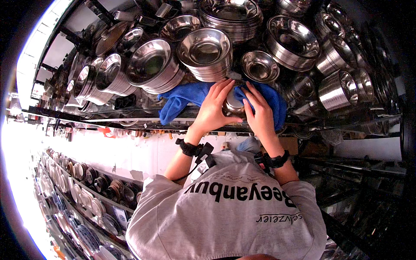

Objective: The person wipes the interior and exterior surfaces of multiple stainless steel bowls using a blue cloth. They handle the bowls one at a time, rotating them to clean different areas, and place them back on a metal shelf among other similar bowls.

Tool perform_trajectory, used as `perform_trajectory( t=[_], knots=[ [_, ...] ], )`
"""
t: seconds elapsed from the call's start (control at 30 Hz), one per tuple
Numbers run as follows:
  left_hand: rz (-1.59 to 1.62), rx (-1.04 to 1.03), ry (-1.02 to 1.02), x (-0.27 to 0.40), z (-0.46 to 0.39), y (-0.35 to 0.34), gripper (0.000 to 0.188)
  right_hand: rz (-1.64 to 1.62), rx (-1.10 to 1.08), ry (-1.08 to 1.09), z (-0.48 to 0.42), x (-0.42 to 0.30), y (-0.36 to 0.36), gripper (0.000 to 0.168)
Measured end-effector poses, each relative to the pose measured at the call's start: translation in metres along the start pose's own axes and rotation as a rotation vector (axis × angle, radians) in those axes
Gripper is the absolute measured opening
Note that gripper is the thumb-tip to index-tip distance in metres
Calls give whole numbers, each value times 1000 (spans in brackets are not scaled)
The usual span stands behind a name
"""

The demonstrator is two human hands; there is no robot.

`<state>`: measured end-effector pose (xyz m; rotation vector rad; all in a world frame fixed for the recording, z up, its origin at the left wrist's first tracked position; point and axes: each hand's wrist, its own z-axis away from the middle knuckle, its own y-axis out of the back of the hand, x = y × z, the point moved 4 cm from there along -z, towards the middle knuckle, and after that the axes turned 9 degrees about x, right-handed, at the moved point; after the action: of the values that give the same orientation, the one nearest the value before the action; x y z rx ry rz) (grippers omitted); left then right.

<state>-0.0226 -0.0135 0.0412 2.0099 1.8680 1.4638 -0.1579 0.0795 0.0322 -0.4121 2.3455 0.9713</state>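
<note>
A small shiny steel bowl or dish is between my hands at the front of the shelf, tilted and partly covered by fingers. My left hand wraps round its left side, thumb along the near edge. On the other side, my right hand presses a blue cloth against the bowl with its fingers. The cloth spreads out behind both hands, with one end hanging to the left and a bunch at the right. Just behind the hands stand a stack of steel bowls and a single small steel bowl.
More stacked steel bowls stand to the left, and deeper stacks to the right. A dark shelf edge runs beneath my forearms. Lower left, racks hold many dishes. Dark metal framing lies at right.
</note>
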Motion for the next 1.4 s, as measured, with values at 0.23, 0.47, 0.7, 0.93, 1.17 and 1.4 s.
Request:
perform_trajectory(
  t=[0.23, 0.47, 0.7, 0.93, 1.17, 1.4],
  knots=[
    [-89, -7, -12, 8, -14, -13, 98, 38, 55, -62, 8, 21, 10, 28],
    [67, 159, 143, 2, -1, 7, 103, -65, 311, -72, -5, 20, 34, 28],
    [324, 273, 108, -11, 10, 10, 99, 137, -55, 216, 2, 2, -5, 37],
    [546, 240, 171, 3, 5, -3, 111, 118, -183, 296, 2, -9, -1, 51],
    [593, 186, 161, 2, 5, 2, 129, 26, 147, 336, 2, -2, 22, 41],
    [1, 378, -390, 43, -11, 53, 76, 32, 221, 348, -4, 7, 40, 26]
  ],
)
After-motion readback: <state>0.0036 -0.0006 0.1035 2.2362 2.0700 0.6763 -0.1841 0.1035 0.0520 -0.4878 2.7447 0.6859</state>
